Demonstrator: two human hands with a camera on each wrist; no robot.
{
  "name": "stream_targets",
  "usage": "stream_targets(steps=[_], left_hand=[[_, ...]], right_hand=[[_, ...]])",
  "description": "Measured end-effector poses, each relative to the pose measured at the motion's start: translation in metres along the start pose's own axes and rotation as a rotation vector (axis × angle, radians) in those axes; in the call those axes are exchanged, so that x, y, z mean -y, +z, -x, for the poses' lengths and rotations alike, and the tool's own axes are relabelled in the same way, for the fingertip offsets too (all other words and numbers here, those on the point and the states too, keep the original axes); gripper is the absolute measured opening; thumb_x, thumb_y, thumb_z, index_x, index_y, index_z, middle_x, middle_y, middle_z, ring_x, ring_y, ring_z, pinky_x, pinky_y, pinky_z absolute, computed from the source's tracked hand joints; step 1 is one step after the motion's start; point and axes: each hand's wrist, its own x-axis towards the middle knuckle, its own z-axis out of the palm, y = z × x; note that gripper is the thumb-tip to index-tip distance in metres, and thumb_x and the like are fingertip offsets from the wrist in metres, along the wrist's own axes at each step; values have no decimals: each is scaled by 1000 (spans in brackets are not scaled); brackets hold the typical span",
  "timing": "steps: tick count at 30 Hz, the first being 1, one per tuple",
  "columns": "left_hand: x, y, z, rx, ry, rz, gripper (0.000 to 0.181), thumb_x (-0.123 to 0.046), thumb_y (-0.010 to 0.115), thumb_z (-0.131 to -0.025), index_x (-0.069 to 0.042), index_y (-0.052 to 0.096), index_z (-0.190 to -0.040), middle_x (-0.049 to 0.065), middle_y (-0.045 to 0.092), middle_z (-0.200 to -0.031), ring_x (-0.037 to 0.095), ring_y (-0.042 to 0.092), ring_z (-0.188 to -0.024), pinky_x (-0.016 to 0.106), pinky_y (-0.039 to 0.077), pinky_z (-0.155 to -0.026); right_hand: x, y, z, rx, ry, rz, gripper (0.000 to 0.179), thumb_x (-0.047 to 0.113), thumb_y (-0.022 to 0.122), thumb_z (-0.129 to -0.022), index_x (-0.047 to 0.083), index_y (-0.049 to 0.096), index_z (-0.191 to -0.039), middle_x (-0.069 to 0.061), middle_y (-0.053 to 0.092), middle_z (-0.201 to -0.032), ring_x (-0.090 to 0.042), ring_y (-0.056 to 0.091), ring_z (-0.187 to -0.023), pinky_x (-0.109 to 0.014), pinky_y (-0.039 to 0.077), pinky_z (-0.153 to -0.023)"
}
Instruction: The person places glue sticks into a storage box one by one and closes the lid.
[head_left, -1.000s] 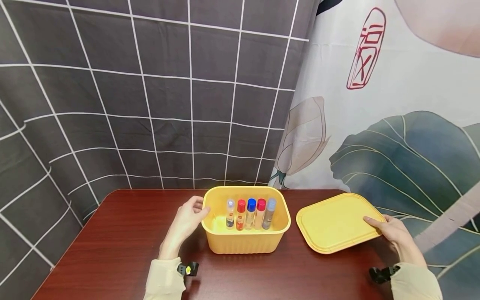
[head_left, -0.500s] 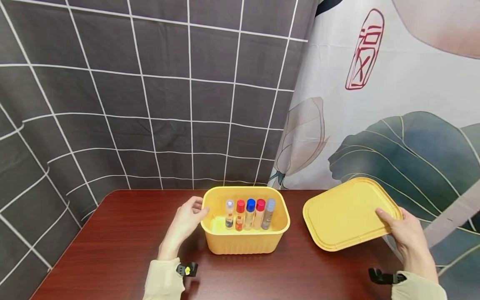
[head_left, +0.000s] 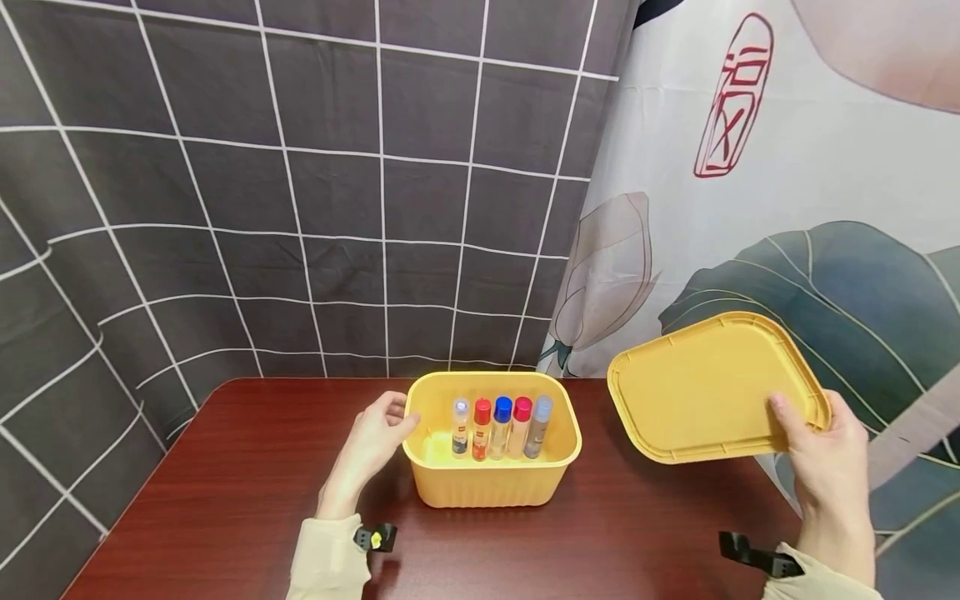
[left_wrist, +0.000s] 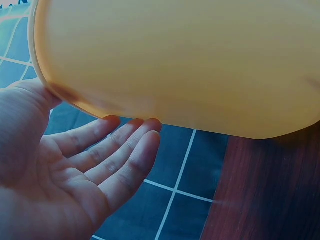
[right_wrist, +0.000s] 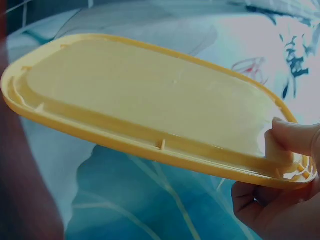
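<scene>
My left hand (head_left: 371, 443) grips the left rim of a yellow plastic box (head_left: 491, 487), thumb over the edge and fingers along the outer wall. In the left wrist view the fingertips (left_wrist: 152, 125) meet that wall while the thumb tip is hidden behind the rim. Several clear tubes stand upright in a row inside, among them one with a red cap (head_left: 482, 408) and one with a blue cap (head_left: 502, 408). On the right, my right hand (head_left: 831, 454) holds a yellow lid (head_left: 712, 387) tilted up by its right end, thumb on the ribbed face (right_wrist: 145, 95).
Box and hands are over a dark red wooden table (head_left: 247, 492). Behind it hangs a grey cloth with a white grid (head_left: 330, 200). A white curtain with a leaf print (head_left: 825, 300) borders the right side.
My right hand has raised the lid from near the tabletop and tipped it upward, so its ribbed face now shows toward me. The left hand and the box have stayed in place.
</scene>
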Motion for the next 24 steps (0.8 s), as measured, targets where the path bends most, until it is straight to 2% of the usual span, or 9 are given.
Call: stream_targets(steps=[3, 6, 7, 10, 12, 14, 17, 21, 24], left_hand=[[0, 0, 0, 1, 3, 0, 33, -17, 69, -91, -2, 60, -119, 11, 65, -101, 24, 64, -91, 42, 54, -83], [0, 1, -1, 2, 4, 2, 33, -18, 69, -91, -2, 60, -119, 11, 65, -101, 23, 64, -91, 41, 54, -83], [0, 1, -1, 1, 5, 3, 33, -18, 69, -90, -2, 60, -119, 11, 65, -101, 23, 64, -91, 41, 54, -82], [0, 1, -2, -4, 13, 2, 33, -17, 69, -90, -2, 61, -118, 11, 65, -100, 24, 65, -90, 41, 54, -82], [0, 1, -1, -8, 26, -3, 33, -17, 69, -90, -1, 61, -117, 11, 65, -99, 24, 65, -90, 42, 54, -81], [0, 0, -1, -9, 27, -5, 32, -17, 69, -90, -1, 61, -117, 11, 65, -99, 25, 65, -89, 42, 54, -80], [0, 0, -1, -11, 30, -10, 32, -17, 69, -90, -1, 61, -117, 11, 65, -99, 25, 65, -89, 42, 54, -81], [0, -1, -1, -12, 27, -8, 33, -18, 69, -90, -2, 61, -117, 11, 65, -99, 24, 65, -90, 41, 54, -81], [1, 0, -1, -11, 23, -10, 33, -18, 69, -90, -3, 61, -117, 11, 65, -99, 24, 65, -90, 41, 54, -81]], right_hand=[[11, 11, 9, -41, -80, -65, 23, -11, 71, -81, 4, 63, -95, -5, 63, -79, -8, 63, -62, -16, 50, -51], [20, 18, 18, -33, -175, -45, 23, -13, 71, -80, 3, 65, -95, -5, 63, -79, -7, 62, -63, -14, 50, -53], [22, 20, 21, -25, -212, -8, 23, -13, 71, -80, 3, 65, -96, -4, 63, -79, -7, 61, -63, -13, 50, -53], [28, 25, 29, 11, -348, 203, 23, -10, 72, -81, 1, 66, -100, 3, 62, -78, -4, 57, -62, -11, 47, -54], [31, 29, 34, 35, -446, 342, 23, -9, 72, -81, -4, 64, -102, 7, 60, -77, -2, 54, -60, -9, 44, -53], [33, 33, 39, 73, -537, 437, 26, -9, 72, -82, -8, 62, -105, 11, 58, -80, 0, 53, -62, -7, 43, -55], [33, 40, 45, 153, -630, 423, 29, -15, 71, -79, -13, 61, -106, 13, 61, -86, 1, 55, -66, -7, 44, -60], [33, 50, 54, 238, -719, 361, 32, -20, 72, -75, -13, 64, -104, 16, 66, -93, 1, 58, -72, -7, 44, -65], [32, 60, 62, 284, -785, 318, 26, -17, 74, -75, -12, 65, -100, 13, 67, -92, 1, 57, -73, -7, 43, -66]])
